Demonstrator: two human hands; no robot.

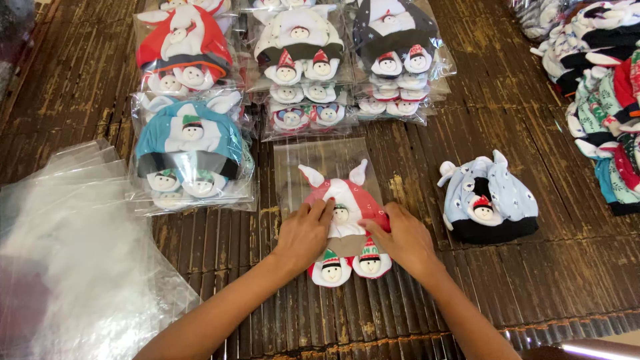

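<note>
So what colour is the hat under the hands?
Red and white hat, seen in the head view.

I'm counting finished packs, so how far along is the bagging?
Done: bagged sets stacked at the top. In hand: left hand and right hand press a red set half inside a clear bag. Left: a blue set and the loose pile.
</note>
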